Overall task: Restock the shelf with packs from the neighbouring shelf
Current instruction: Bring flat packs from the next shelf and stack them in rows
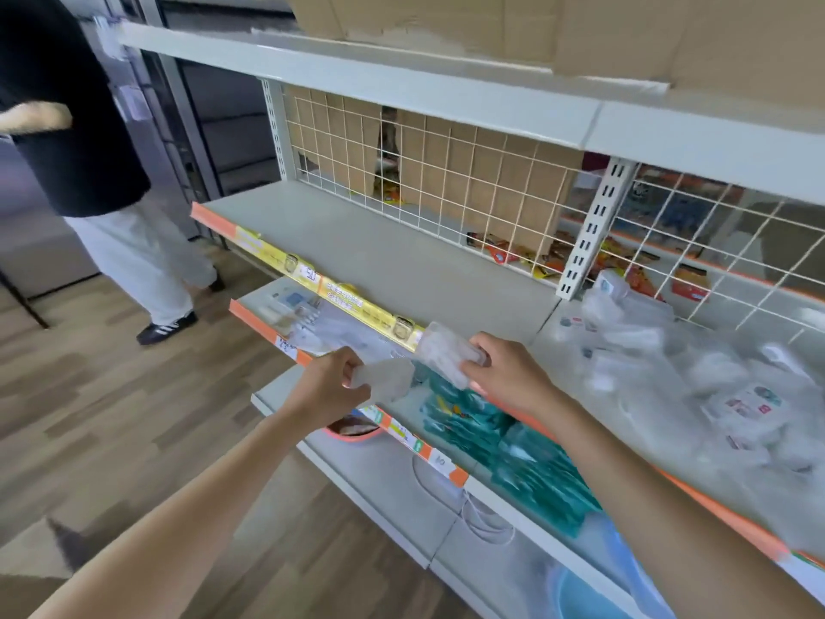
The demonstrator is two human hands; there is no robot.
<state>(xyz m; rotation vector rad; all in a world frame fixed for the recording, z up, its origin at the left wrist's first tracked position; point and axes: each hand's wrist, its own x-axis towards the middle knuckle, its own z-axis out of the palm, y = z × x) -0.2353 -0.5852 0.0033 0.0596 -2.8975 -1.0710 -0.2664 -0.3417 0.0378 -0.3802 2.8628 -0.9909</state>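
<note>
Shop shelving fills the view, pale metal bays with orange price strips along their front edges, standing on a wood-pattern floor. At chest height the left-hand shelf is bare, with a wire grid behind it and cardboard showing through. Just to its right, past an upright post, the neighbouring shelf carries a loose heap of clear plastic packs, which looks like the supply for the restock.

2 bare arms reach in from the bottom of the frame. Each hand grips 1 clear pack. The left hand curls its fingers round the near end of a clear pack, held low in front of the shelf edge. The right hand pinches a second clear pack, tilted, its far end over the yellow price strip of the bare shelf. Both packs are in the air, near each other, at the boundary between the 2 bays, probably because they are being carried across from the heap to the bare bay.

Below, a lower shelf holds teal packets. At far left a second person in a dark top and pale trousers stands well apart.
</note>
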